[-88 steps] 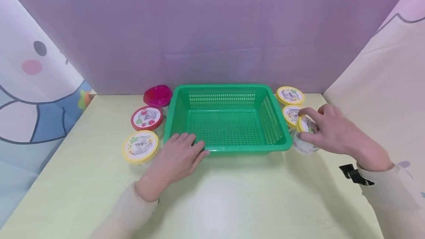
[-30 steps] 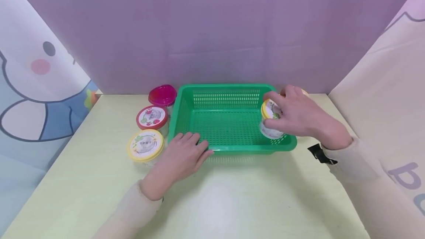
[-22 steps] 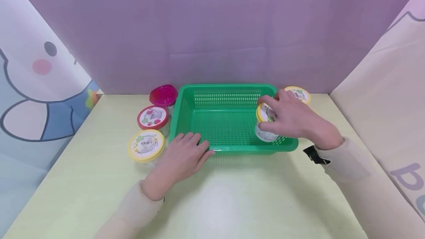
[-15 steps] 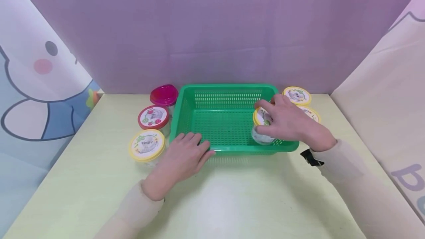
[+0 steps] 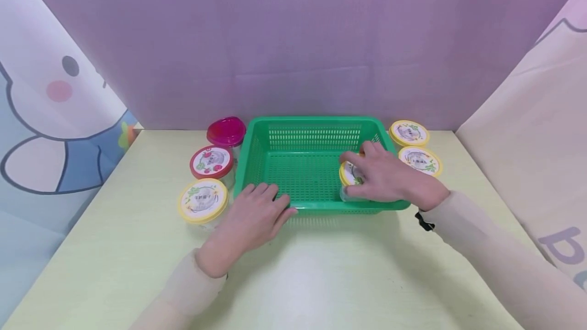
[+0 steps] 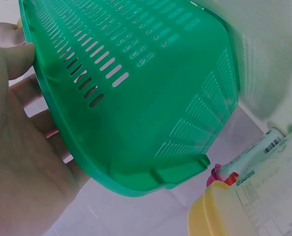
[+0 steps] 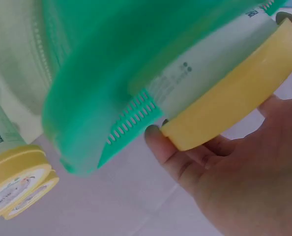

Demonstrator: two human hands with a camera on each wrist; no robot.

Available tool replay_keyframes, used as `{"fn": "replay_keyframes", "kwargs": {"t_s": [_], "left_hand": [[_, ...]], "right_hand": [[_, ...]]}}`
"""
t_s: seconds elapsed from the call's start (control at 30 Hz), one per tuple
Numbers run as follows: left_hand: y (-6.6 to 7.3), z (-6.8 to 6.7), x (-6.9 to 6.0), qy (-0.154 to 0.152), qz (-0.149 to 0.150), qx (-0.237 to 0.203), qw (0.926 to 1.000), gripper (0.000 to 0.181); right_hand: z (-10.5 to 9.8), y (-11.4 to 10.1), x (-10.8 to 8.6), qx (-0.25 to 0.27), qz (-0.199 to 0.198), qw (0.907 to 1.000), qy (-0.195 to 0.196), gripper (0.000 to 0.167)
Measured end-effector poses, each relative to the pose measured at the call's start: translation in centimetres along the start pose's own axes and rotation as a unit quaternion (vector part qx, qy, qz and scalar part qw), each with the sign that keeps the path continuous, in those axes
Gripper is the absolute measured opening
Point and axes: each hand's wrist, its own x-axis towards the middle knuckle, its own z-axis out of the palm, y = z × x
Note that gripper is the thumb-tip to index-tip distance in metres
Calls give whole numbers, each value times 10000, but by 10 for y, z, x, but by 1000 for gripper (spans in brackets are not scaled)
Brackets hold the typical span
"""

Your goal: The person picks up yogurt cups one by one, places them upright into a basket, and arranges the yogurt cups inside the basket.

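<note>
The step in hand looks like setting a clear plastic tub with a yellow lid (image 5: pixel 352 174) into the rectangular green plastic basket (image 5: pixel 316 205). To do it well, the right hand (image 5: pixel 384 176) should keep the tub upright and lower it softly. It is best let go only once the tub stands flat on the slotted base. Its knuckles should clear the near rim, and the left hand (image 5: pixel 254 216) should hold the basket steady meanwhile.

The tub is directly under the right hand's fingertips, inside the basket. That hand is part-closed, gripping the lid's edge between thumb and fingers. Whether the tub touches the base, I cannot tell. The left hand has its fingers hooked over the basket's near rim, thumb outside, well to the left of the tub.

Just beyond and right of the right hand, two more yellow-lidded plastic tubs (image 5: pixel 420 161) stand on the pale tabletop (image 5: pixel 298 274). A larger yellow-lidded tub (image 5: pixel 203 201) stands just left of the left hand.
</note>
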Motion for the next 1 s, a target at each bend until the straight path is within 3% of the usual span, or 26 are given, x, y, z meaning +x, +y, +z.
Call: {"fn": "replay_keyframes", "kwargs": {"t_s": [0.33,0.57,1.0], "left_hand": [[1,-1,0,-94,-96,-39,9999,24],[1,-1,0,-304,-167,-30,9994,27],[2,0,0,-174,-148,39,9997,26]], "right_hand": [[5,-6,10,-108,-229,9990,-369,54],[8,-10,21,-45,-162,9968,-785,57],[10,-18,38,-137,-83,9906,-1358,58]]}}
